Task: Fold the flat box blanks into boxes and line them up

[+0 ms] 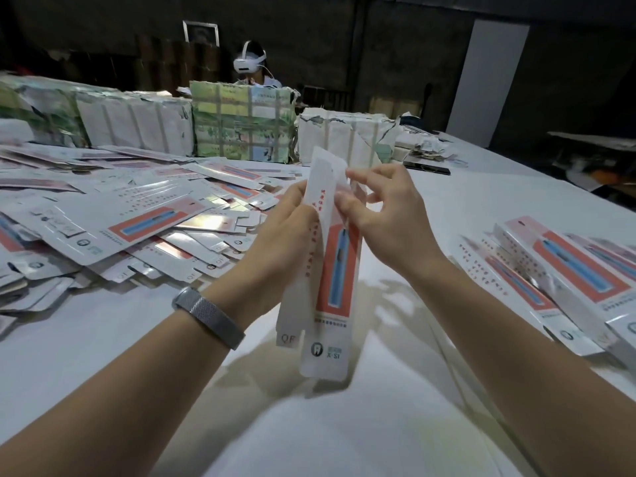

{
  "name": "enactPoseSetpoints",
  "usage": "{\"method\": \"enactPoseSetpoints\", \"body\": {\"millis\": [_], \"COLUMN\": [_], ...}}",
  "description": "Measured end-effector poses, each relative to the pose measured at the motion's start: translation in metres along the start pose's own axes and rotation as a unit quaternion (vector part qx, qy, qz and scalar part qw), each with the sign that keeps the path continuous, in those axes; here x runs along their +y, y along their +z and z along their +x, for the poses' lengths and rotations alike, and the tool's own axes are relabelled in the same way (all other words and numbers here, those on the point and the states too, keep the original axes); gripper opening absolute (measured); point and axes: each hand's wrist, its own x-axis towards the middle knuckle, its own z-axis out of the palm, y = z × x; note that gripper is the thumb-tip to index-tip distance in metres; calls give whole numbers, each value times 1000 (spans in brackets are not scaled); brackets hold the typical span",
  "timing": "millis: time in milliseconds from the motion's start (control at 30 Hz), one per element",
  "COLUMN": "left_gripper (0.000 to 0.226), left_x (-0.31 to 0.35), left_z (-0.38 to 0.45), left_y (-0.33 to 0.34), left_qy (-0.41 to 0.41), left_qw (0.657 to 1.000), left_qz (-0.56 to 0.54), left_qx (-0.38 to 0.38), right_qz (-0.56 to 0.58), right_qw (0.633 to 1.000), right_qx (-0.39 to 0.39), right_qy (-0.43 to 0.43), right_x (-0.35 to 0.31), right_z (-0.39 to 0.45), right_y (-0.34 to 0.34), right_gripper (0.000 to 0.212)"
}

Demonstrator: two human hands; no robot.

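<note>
A: Head view, the only one. Where's the work?

B: Centre of the frame. A long box blank (332, 270) stands nearly upright above the table (395, 425), its lower end near the cloth; I can't tell if it touches. The left hand (275, 235) is curled round its left edge about halfway up. The right hand (382, 215) pinches a thin flap near the top with fingertips (351, 173).

A: What could go wrong?

B: My guess: the card looks thin and glossy. If the right hand pulls that flap sideways rather than along its crease, it may tear or crease crooked, and the box won't close square. The left hand's hold is on one edge only, so the tall blank could twist or slip downward while the top is worked.

A: And around it?

B: The loose heap of flat blanks (137, 215) sprawls over the left of the frame, near the left forearm; a careless elbow could scatter it. At the right edge lie the finished boxes (564, 270) side by side, where this one probably belongs.

A: Anything in the way?

B: The space between the hands and that row looks open. At the top of the frame, wrapped bundles (241, 122) stand in a line, and behind them a person wearing a white headset (249, 62) sits, well apart. A dark flat object, too small to name, lies on the table at upper right.
</note>
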Motion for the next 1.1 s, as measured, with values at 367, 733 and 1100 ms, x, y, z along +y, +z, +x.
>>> {"method": "enactPoseSetpoints", "body": {"millis": [367, 733, 1100], "left_gripper": [71, 93, 73], "left_x": [-10, -18, -11], "left_z": [-3, -8, -9], "left_y": [7, 14, 16], "left_qy": [72, 68, -28], "left_qw": [985, 965, 994], "left_qz": [143, 247, -14], "left_qx": [-58, -47, -102], "right_qz": [90, 158, 220], "right_qw": [995, 963, 954], "right_qx": [4, -108, -112], "right_qy": [51, 188, 170], "right_x": [-8, -17, -15], "right_z": [-3, 12, 10], "right_y": [-4, -20, -29], "right_gripper": [18, 26, 31]}}
